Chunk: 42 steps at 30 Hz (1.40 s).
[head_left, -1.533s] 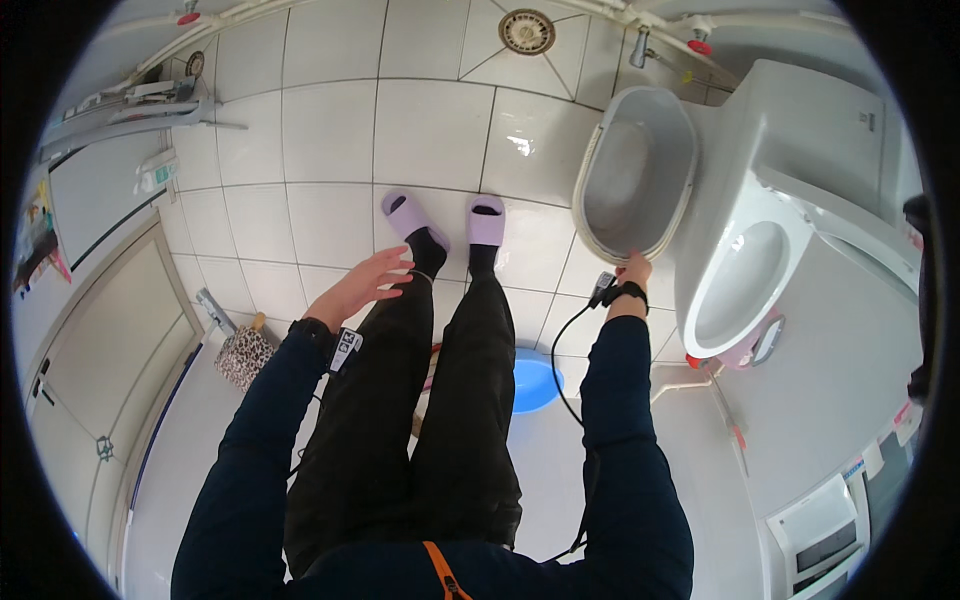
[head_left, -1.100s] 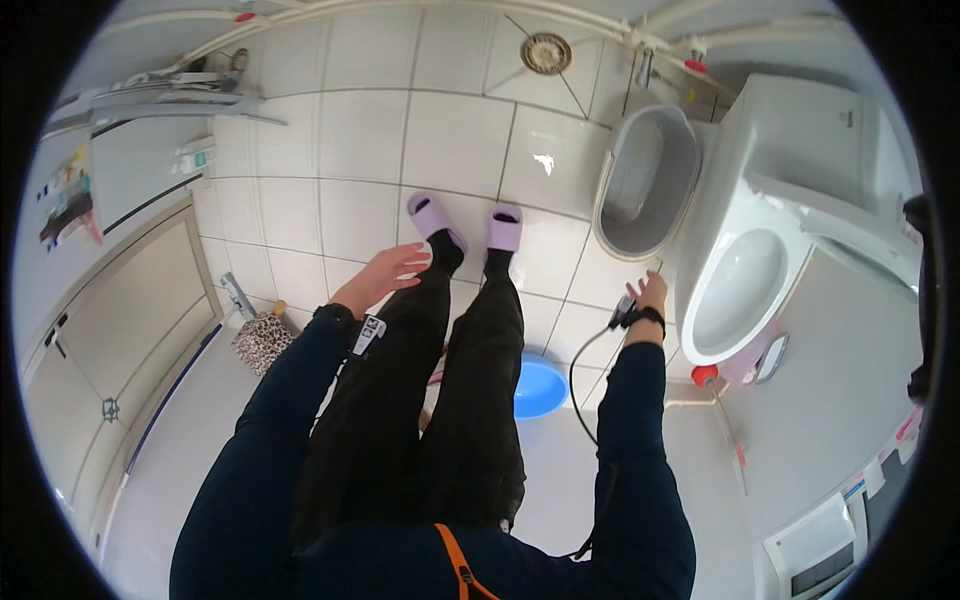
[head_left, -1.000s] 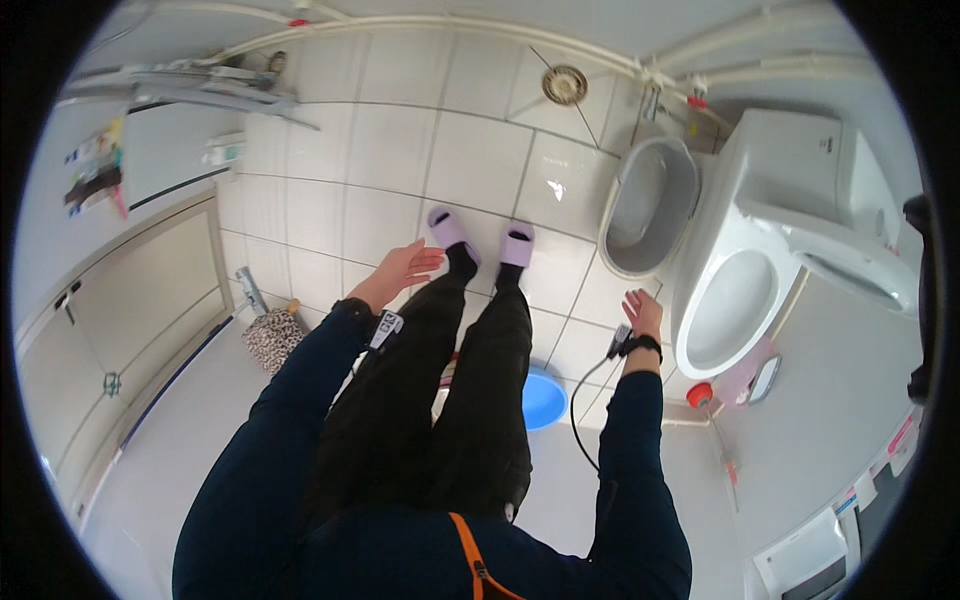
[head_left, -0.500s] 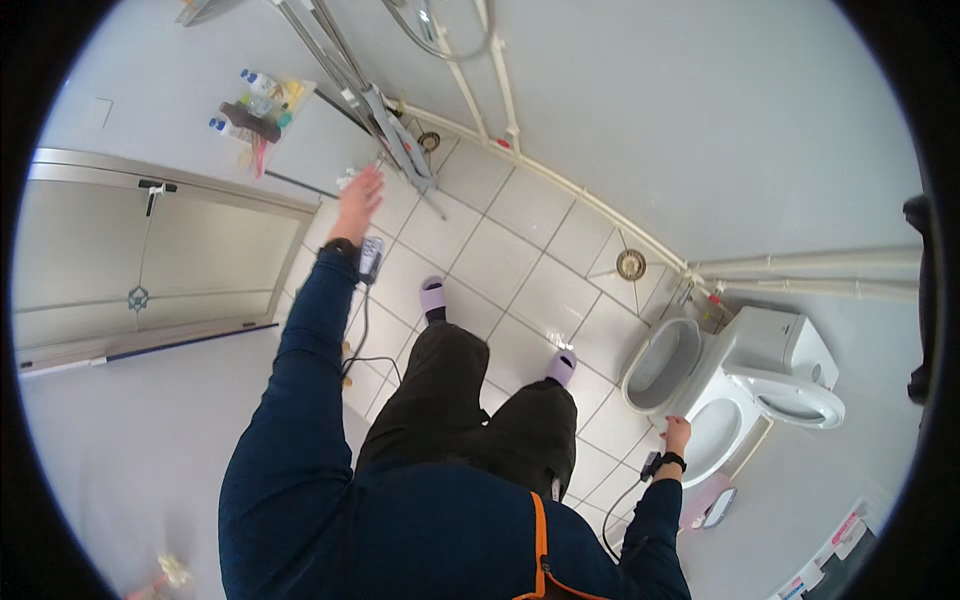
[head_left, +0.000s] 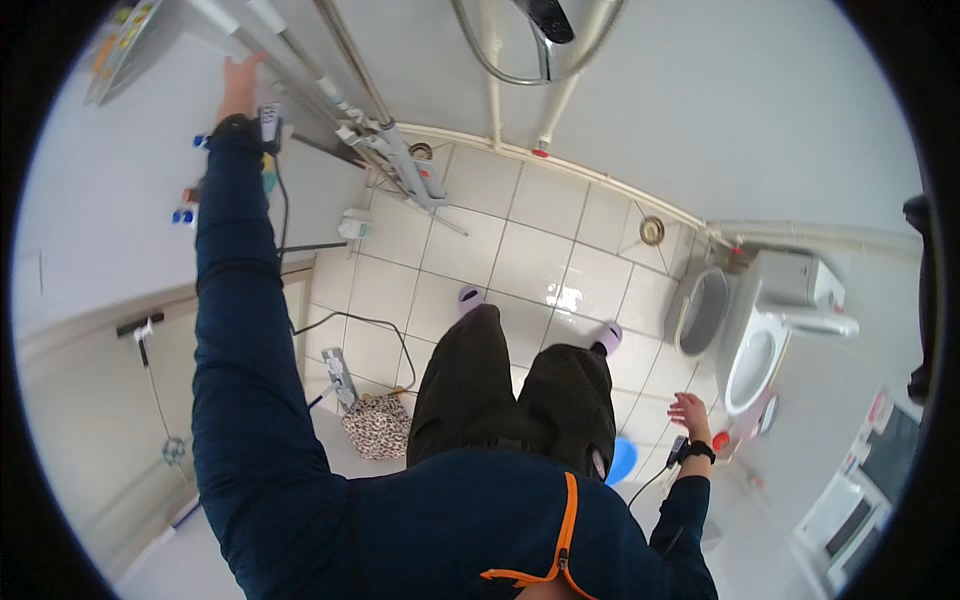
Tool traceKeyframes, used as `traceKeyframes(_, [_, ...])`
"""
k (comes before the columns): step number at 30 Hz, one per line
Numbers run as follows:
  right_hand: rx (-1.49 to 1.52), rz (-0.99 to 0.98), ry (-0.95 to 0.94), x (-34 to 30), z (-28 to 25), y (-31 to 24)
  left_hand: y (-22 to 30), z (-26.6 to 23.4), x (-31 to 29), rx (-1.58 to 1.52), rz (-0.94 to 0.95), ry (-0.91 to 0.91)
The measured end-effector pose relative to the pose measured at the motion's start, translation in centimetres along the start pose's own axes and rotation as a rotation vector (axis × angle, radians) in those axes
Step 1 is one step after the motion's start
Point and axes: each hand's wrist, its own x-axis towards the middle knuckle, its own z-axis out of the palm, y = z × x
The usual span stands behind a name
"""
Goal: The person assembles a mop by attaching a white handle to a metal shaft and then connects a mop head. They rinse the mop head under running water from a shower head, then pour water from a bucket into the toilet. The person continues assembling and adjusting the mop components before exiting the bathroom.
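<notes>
My left arm stretches out to the far left, with my left hand [head_left: 239,84] raised beside a white pole [head_left: 228,28] of the long-handled mops leaning at the wall. The fingers look apart and a fingertip is at the pole; I cannot tell whether it touches. No object shows in that hand. Several more handles [head_left: 352,60] lean there, joined to a grey flat mop head [head_left: 420,180] near the floor. My right hand [head_left: 690,414] hangs low on the right, fingers loosely spread and holding nothing, near the white toilet [head_left: 755,372].
A grey bin [head_left: 703,312] stands beside the toilet, and a blue basin [head_left: 622,460] lies near my right leg. Behind my left arm are bottles [head_left: 184,216] on a white cabinet. A leopard-print bag [head_left: 378,428] sits on the floor. A shower hose [head_left: 490,72] hangs at the far wall.
My left hand has moved up and left to the leaning poles. The view has shifted, bringing the leopard-print bag and blue basin into sight. My right hand's fingers have spread.
</notes>
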Motion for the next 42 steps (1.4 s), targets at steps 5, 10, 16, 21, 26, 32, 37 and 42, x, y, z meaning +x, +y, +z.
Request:
traceKeyframes(5, [0.022,0.043,0.093,-4.5,1.9,0.8,-2.1,1.7,8.7,-0.871,-0.335,0.279])
traceKeyframes(10, [0.001,0.075,0.181,-5.5,3.1,0.7,-3.6,2.0,10.9,-0.934,-0.423,0.230])
traceKeyframes(16, [0.109,-0.154,0.101,-4.0,5.7,-1.9,-0.5,1.2,7.2,-1.091,-0.402,0.229])
traceKeyframes(21, [0.152,-0.134,0.056,-3.1,8.4,-0.7,7.4,-5.2,-7.7,-1.286,-0.206,0.123])
traceKeyframes(26, [0.029,-0.127,0.012,-3.0,8.5,3.6,20.4,-13.4,-19.5,-1.539,-0.112,-0.116])
traceKeyframes(32, [0.016,-0.325,0.069,-0.7,6.9,5.9,34.4,-20.9,-23.0,-1.585,-0.196,0.121])
traceKeyframes(37, [0.274,-0.418,-0.121,-1.1,7.5,2.2,43.3,-18.2,-26.8,-1.519,-0.144,0.005])
traceKeyframes(42, [0.520,-0.437,-0.481,-5.0,8.9,-4.1,56.1,-13.3,-31.9,-1.594,-0.238,-0.152])
